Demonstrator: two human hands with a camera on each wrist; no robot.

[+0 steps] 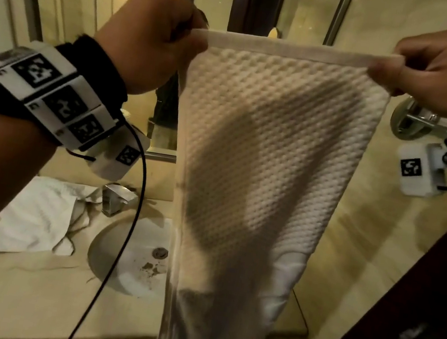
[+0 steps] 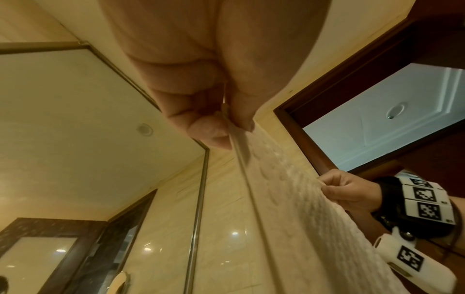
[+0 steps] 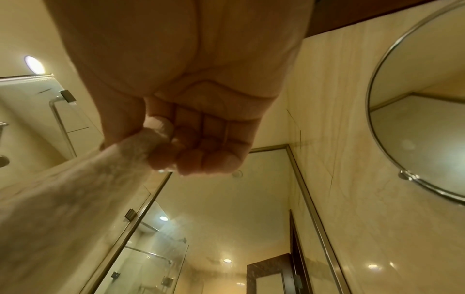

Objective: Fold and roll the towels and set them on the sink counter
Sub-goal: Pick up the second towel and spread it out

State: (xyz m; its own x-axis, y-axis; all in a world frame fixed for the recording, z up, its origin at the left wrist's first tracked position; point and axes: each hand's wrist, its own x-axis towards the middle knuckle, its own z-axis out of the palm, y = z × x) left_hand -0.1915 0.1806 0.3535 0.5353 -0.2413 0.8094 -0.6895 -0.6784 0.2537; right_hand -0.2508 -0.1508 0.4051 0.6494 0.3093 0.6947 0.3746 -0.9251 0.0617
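Your left hand (image 1: 154, 41) and right hand (image 1: 443, 69) are raised in front of you, knuckles up, wrists level and well apart. Each pinches one top corner of the waffle-weave towel (image 1: 274, 154); thumb and curled fingers (image 2: 201, 127) clamp the flat hem, as both wrist views confirm. The hem is pulled taut between your hands and the towel hangs straight down over the sink basin (image 1: 127, 253), its lower end out of sight below the counter (image 1: 30, 294) edge. It looks soft, light and limp, so it should drape wherever unsupported; keep hold at the corners. Farther back, a second, crumpled towel (image 1: 36, 218) lies on the counter beside the faucet (image 1: 116, 199).
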